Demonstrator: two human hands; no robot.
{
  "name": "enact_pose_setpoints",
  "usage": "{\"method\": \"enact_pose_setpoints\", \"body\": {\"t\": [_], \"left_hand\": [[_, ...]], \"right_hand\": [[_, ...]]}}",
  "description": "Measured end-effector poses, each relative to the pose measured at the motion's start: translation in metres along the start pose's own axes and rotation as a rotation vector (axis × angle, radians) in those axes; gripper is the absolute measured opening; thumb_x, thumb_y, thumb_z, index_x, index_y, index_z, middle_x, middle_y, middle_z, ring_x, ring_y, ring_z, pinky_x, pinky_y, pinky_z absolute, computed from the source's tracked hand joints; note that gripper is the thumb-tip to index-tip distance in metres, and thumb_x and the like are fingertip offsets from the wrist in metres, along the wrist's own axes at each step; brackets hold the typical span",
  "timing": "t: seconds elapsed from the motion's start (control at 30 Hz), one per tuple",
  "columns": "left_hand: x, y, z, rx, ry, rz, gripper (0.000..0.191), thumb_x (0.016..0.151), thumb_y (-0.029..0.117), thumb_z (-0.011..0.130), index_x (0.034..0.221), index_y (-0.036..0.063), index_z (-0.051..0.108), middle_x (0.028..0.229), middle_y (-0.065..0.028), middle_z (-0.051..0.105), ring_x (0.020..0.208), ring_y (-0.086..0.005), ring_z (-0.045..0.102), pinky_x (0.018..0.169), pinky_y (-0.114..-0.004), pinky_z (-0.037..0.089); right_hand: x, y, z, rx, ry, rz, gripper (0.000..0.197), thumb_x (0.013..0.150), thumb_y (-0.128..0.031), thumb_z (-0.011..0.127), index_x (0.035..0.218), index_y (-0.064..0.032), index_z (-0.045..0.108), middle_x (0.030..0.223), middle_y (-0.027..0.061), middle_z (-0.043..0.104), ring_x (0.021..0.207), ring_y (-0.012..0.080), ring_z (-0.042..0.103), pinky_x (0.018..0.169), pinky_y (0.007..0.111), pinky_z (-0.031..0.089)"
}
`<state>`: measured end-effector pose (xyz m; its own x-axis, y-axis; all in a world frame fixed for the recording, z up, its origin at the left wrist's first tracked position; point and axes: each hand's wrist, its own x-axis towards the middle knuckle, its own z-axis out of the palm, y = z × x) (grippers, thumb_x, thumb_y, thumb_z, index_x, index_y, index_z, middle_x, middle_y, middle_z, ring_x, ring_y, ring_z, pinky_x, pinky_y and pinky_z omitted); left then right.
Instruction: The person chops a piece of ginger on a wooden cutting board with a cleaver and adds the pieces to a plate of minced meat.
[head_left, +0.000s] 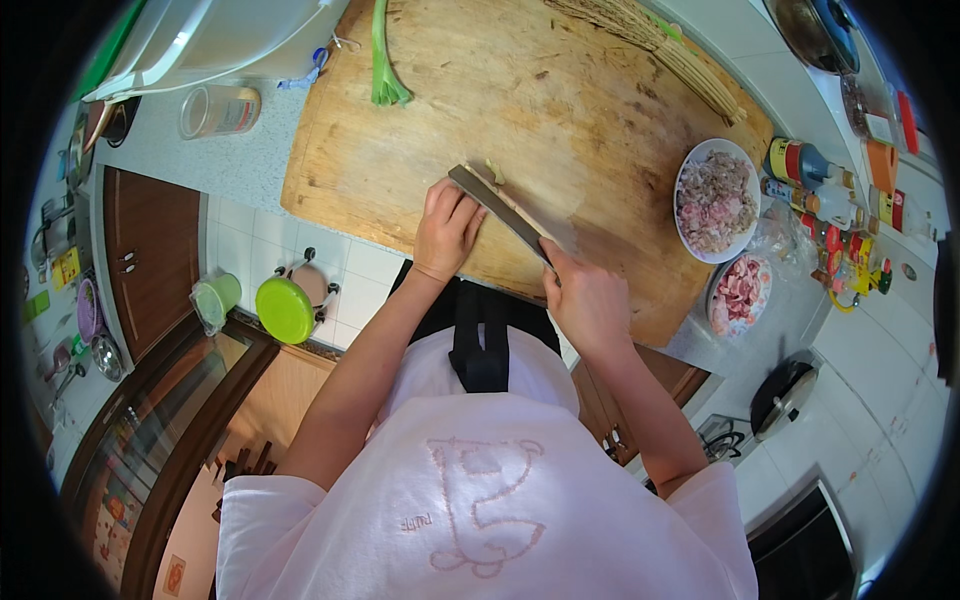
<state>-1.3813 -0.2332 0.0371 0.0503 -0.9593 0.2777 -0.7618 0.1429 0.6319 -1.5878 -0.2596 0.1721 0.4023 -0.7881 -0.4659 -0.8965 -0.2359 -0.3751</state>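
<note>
My right hand (589, 300) grips the handle of a kitchen cleaver (499, 211), seen from above along its spine. The blade slants up and left across the near part of a large wooden cutting board (465, 112). My left hand (446, 229) rests at the board's near edge, its curled fingertips against the near side of the blade. Whatever lies under those fingers is hidden. Just beyond the blade sits a small pale yellow piece of food (495, 171), perhaps ginger or garlic. A cut leek or green onion stalk (384, 60) lies at the board's far left.
A bowl of minced meat (716, 202) stands on the board's right side, with a plate of meat pieces (741, 294) beside it. Bottles (802, 161) line the right wall. A straw brush (675, 60) lies far right, a clear plastic jar (219, 112) left on the counter.
</note>
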Motion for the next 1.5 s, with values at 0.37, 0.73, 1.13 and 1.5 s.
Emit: {"method": "enact_pose_setpoints", "body": {"t": [0.37, 0.73, 1.13, 1.5], "left_hand": [[0.001, 0.002, 0.000, -0.024, 0.015, 0.002, 0.024, 0.081, 0.008, 0.078, 0.102, 0.0025, 0.068, 0.108, -0.0122, 0.061, 0.110, -0.0351, 0.056, 0.091, -0.042, 0.050], [0.004, 0.004, 0.000, -0.057, 0.054, -0.004, 0.024, 0.082, 0.008, 0.077, 0.104, 0.0032, 0.068, 0.113, -0.0121, 0.060, 0.112, -0.0344, 0.056, 0.092, -0.041, 0.050], [-0.003, -0.002, 0.000, -0.044, -0.004, -0.014, 0.025, 0.080, 0.006, 0.076, 0.104, 0.0035, 0.067, 0.116, -0.0145, 0.059, 0.114, -0.0382, 0.054, 0.094, -0.044, 0.049], [0.004, 0.005, 0.001, -0.036, 0.092, 0.041, 0.024, 0.080, 0.009, 0.079, 0.099, 0.0019, 0.068, 0.107, -0.0124, 0.061, 0.108, -0.0342, 0.057, 0.090, -0.043, 0.050]], "right_hand": [[0.025, -0.011, 0.008, -0.032, -0.053, 0.020, 0.035, 0.092, -0.019, 0.060, 0.125, -0.0119, 0.067, 0.082, 0.0121, 0.071, 0.071, 0.0331, 0.069, 0.065, 0.047, 0.055], [0.027, 0.007, 0.009, 0.108, 0.125, -0.062, 0.032, 0.090, -0.021, 0.063, 0.121, -0.0135, 0.069, 0.073, 0.0136, 0.069, 0.067, 0.0336, 0.068, 0.060, 0.046, 0.053], [0.002, -0.007, 0.001, -0.016, 0.026, -0.008, 0.037, 0.091, -0.018, 0.062, 0.127, -0.0121, 0.065, 0.082, 0.0109, 0.071, 0.071, 0.0310, 0.068, 0.063, 0.044, 0.055], [0.044, 0.007, 0.017, 0.164, 0.111, 0.000, 0.030, 0.089, -0.022, 0.064, 0.117, -0.0184, 0.071, 0.075, 0.0159, 0.069, 0.070, 0.0338, 0.069, 0.063, 0.046, 0.054]]}}
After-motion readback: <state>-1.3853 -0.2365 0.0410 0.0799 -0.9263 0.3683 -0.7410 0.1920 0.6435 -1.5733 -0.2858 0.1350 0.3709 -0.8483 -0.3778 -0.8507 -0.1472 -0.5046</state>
